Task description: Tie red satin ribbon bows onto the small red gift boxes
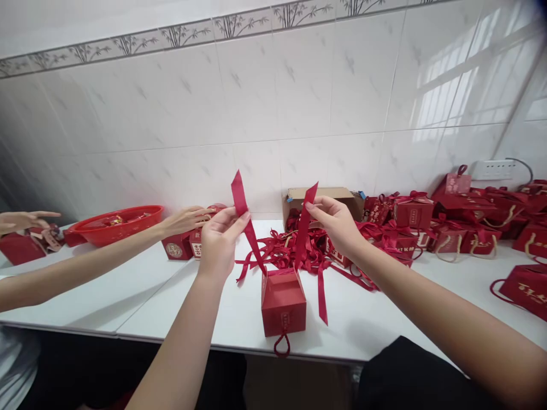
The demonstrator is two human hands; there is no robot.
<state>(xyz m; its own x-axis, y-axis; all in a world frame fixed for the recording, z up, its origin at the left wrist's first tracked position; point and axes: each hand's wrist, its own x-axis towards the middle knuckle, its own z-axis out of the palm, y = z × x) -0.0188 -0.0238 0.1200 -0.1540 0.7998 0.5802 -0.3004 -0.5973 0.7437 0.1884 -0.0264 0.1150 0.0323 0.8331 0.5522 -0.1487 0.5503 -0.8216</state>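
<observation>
A small red gift box (283, 303) stands on the white table (376, 319) near its front edge, a cord loop hanging from its front. Two ends of a red ribbon rise from its top. My left hand (220, 242) pinches the left ribbon end (241, 208), held up and slanting left. My right hand (335, 222) pinches the right ribbon end (304, 228), held almost upright. Both hands hover above and behind the box.
A pile of loose red ribbons (294, 250) lies behind the box before a cardboard box (325, 196). Several finished red boxes (465, 225) crowd the right side. At left, another person's hands (186, 219) reach to small red boxes beside a red basin (117, 222).
</observation>
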